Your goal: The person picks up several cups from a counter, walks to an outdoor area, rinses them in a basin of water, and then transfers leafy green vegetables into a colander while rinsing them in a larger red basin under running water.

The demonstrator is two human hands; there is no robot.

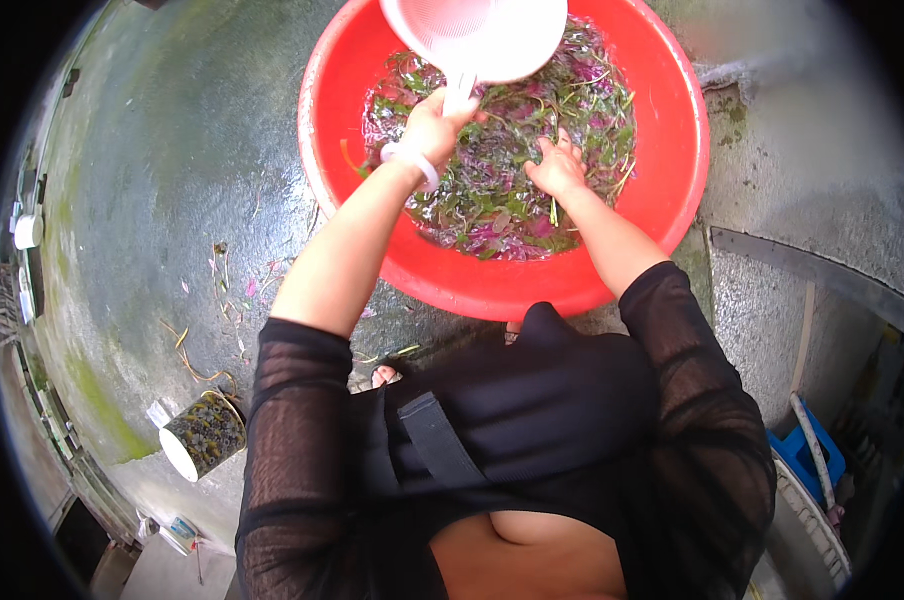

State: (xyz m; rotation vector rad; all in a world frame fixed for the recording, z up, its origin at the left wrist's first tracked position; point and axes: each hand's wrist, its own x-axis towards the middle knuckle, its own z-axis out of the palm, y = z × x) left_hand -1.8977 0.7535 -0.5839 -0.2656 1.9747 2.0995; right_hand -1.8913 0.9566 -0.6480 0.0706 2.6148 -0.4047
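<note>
A large red plastic basin (489, 289) stands before me, holding water and a mass of leafy greens (497, 199) with purple-red leaves and thin stems. My left hand (431, 131), with a pale bangle on the wrist, grips the handle of a white plastic strainer (523, 49). The strainer's bowl is over the basin's far side, partly cut off by the top of the view. On the right, my right hand (560, 166) is among the greens at the water's surface, its fingers spread. A few stems lie against it, and its fingertips are partly hidden.
Loose stems and petals (230, 300) are scattered on the wet concrete floor to the left. A patterned cylindrical container (205, 435) lies nearby on its side. At right are a raised concrete edge (804, 266) and a blue plastic object (808, 454) beside a pale pipe (813, 442).
</note>
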